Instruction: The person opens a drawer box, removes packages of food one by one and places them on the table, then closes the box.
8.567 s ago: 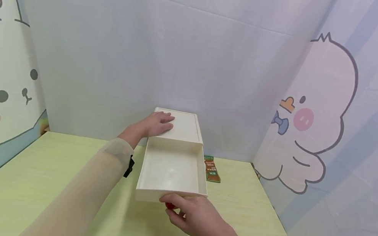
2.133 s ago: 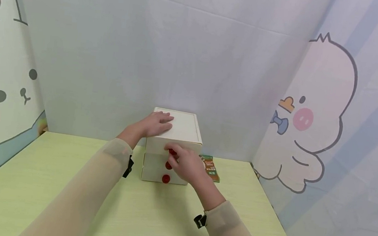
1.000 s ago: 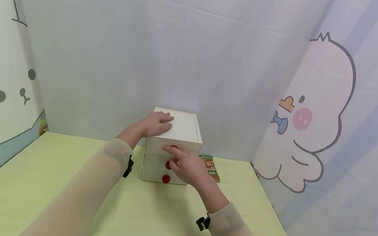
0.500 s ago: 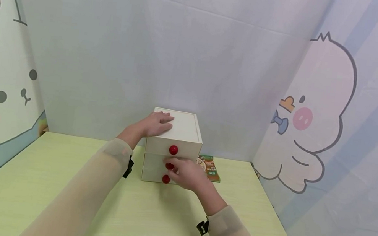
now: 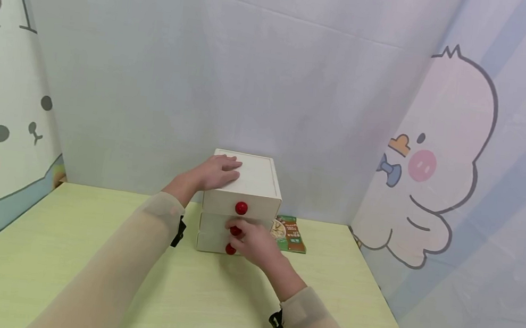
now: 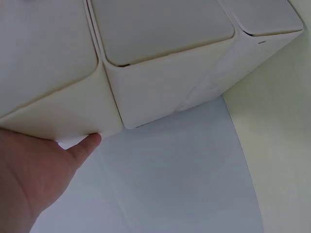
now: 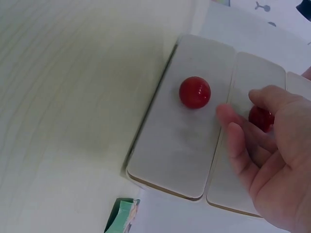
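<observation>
A white three-drawer box (image 5: 261,177) stands against the back curtain, each drawer front bearing a round red knob. All the drawers are in. My left hand (image 5: 214,172) rests on the left part of its top, fingers spread; in the left wrist view the thumb (image 6: 87,148) lies along the box's edge. At the middle drawer (image 5: 218,224), my right hand (image 5: 257,243) pinches the red knob (image 7: 260,118), partly hidden by the fingers. The bottom knob (image 7: 195,92) is just below the hand, and the top knob (image 5: 241,208) shows above it.
A green and brown food packet (image 5: 293,235) lies on the table right of the box, partly hidden behind it. The pale yellow-green table (image 5: 171,304) reaches forward to me. Curtains with cartoon animals (image 5: 421,164) enclose the back and sides.
The top drawer, pulled out at first, has been pushed in. My right hand has moved down from the top knob to the middle knob. The left hand has stayed on the box top.
</observation>
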Motion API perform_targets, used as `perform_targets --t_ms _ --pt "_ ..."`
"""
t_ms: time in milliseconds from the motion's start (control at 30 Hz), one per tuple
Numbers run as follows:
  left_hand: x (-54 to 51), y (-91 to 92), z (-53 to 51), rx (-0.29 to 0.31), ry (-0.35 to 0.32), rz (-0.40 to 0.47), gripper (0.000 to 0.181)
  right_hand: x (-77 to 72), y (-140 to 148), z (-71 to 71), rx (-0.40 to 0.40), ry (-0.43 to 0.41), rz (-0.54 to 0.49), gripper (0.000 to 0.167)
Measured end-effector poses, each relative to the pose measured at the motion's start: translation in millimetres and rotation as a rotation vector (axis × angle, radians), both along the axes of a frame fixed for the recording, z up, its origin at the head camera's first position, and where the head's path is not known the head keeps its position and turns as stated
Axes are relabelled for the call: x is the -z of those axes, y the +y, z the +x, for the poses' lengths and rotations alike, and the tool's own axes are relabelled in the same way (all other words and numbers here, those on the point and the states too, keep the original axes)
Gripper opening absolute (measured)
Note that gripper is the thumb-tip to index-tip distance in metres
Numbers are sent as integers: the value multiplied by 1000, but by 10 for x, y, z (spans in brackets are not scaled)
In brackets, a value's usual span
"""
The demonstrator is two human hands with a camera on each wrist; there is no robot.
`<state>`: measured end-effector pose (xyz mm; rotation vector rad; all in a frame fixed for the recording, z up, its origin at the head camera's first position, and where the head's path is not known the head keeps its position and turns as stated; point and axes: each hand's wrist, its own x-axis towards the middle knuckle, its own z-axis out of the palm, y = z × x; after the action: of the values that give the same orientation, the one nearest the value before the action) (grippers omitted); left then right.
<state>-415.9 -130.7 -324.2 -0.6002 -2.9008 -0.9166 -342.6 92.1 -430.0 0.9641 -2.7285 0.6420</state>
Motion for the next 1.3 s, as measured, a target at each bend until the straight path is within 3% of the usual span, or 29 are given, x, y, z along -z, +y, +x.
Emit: perform_targets --t_ms 433,800,1300 --pt "-12 -1 -38 4 -11 -20 62 21 -26 -8 -1 65 8 16" --pt "-35 1 -61 -13 -31 -24 62 -71 -17 56 5 68 19 17" --pt "-35 -5 -19 2 -28 -1 61 -43 36 216 -87 189 45 16"
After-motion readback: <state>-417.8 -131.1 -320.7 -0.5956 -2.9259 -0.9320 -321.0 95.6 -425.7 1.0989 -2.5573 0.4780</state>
